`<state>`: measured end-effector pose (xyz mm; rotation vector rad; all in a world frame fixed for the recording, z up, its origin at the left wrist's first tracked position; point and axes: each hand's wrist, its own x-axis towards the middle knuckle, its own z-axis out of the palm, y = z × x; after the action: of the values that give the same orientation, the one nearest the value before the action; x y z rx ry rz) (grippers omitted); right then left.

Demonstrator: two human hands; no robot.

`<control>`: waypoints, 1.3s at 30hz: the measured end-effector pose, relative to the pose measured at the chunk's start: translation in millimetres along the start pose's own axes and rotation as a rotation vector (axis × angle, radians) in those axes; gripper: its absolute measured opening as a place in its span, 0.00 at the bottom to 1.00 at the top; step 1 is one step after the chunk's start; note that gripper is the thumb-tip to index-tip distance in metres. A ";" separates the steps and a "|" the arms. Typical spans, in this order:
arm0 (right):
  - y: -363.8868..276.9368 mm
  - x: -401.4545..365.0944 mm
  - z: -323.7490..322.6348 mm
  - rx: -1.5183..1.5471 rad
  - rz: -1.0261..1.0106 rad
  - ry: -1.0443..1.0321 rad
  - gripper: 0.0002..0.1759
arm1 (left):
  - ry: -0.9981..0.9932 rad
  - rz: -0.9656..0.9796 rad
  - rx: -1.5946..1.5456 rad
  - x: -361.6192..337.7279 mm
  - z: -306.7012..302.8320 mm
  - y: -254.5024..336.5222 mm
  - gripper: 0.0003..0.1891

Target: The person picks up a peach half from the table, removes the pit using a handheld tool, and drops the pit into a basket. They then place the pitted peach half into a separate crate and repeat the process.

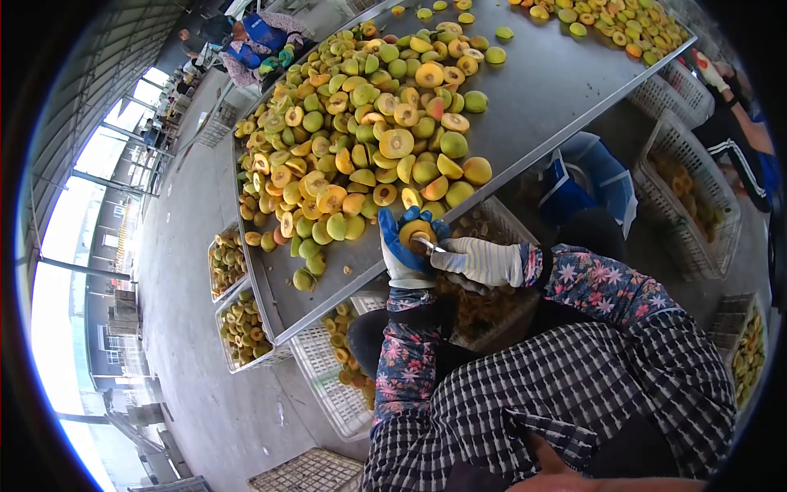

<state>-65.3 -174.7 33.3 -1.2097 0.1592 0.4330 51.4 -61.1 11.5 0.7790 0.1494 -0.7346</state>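
Observation:
My left hand (400,256), in a blue-and-white glove, holds a halved yellow peach (419,230) with its cut face up, just off the table's near edge. My right hand (485,261), in a striped white glove, is closed around a small metal pitting spoon (428,244). The spoon's tip touches the middle of the peach half; its exact shape is partly hidden. Right beyond my hands, a big heap of halved yellow-green peaches (361,152) covers the near left part of the metal table (533,98).
Under my hands is a crate (520,305) with brownish bits. White crates of peaches (324,369) stand by the table's left end. A blue-lined bin (602,176) and another crate (668,238) stand to the right. Co-workers (254,45) sit across the table and at right.

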 end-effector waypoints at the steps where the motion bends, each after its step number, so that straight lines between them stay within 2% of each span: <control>1: 1.3 0.6 2.0 -0.033 -0.039 0.034 0.19 | 0.017 0.018 -0.013 0.3 0.9 -2.4 0.31; 2: 1.2 1.7 0.7 -0.147 -0.057 0.057 0.18 | 0.034 0.037 -0.026 0.8 0.7 -2.5 0.31; 5: 14.8 12.4 -4.0 -0.588 -0.473 0.126 0.18 | -0.034 0.050 -0.001 2.7 -3.1 2.3 0.30; 6: 11.8 9.4 -4.6 -0.518 -0.359 0.057 0.17 | 0.087 0.105 -0.022 1.5 1.6 4.7 0.29; 9: 1.8 -8.8 -11.2 -0.589 -0.557 -0.082 0.17 | 0.263 0.363 0.173 -5.4 -12.3 37.1 0.28; 10: -2.0 -11.8 -18.3 -0.730 -0.370 -0.089 0.18 | 0.280 0.421 0.196 -15.3 -15.5 50.4 0.27; 11: -4.6 -13.7 -25.6 -0.847 -0.296 -0.064 0.19 | 0.298 0.477 0.221 -31.5 -13.5 66.3 0.26; 13: -7.1 -16.5 -39.4 -1.075 -0.145 -0.015 0.20 | 0.422 0.600 0.606 -60.8 -26.6 101.0 0.24; 15: -6.1 -19.8 -47.6 -1.244 -0.037 -0.045 0.22 | 0.473 0.491 0.942 -68.7 -102.4 149.2 0.21; 18: -13.2 -28.2 -44.4 -1.302 0.114 -0.026 0.24 | 0.595 0.460 1.757 -89.2 -109.5 170.1 0.18; 19: -16.8 -27.8 -41.6 -1.310 0.123 -0.033 0.24 | 0.527 0.479 1.757 -87.7 -107.6 170.2 0.17; 21: -21.3 -27.4 -37.3 -1.330 0.148 -0.041 0.26 | 0.385 0.516 1.748 -75.0 -65.3 155.6 0.18; 23: -14.2 -21.2 -40.2 -1.350 0.136 -0.042 0.27 | 0.286 0.360 1.709 -44.2 -38.8 142.2 0.19; 24: -10.2 -16.3 -41.9 -1.360 0.129 -0.041 0.28 | 0.190 0.413 1.739 -25.9 -27.2 132.1 0.20; 27: -3.5 -7.0 -42.5 -1.299 0.217 -0.036 0.28 | -0.168 0.532 1.973 38.3 -11.7 100.8 0.28; 29: 1.9 -5.8 -42.7 -1.355 0.128 0.010 0.25 | -0.263 0.428 2.033 86.7 -24.7 77.1 0.33; 31: -3.7 -8.7 -40.2 -1.418 0.074 0.054 0.23 | -0.280 0.310 2.103 98.2 -6.9 57.5 0.34; 32: -5.0 -9.0 -42.3 -1.385 0.040 0.038 0.24 | -0.202 0.185 2.094 97.5 3.2 53.4 0.37; 35: 0.7 -2.7 -50.1 -1.377 0.015 0.090 0.26 | -0.084 0.104 2.135 96.4 4.7 53.7 0.39; 39: -11.0 -11.7 -50.4 -1.251 -0.111 0.159 0.24 | 0.011 -0.152 2.222 82.1 -0.8 67.3 0.32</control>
<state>-66.0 -227.4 29.1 -2.4707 -0.0743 0.3231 156.5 -73.2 19.1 2.8714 -0.7890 -0.8322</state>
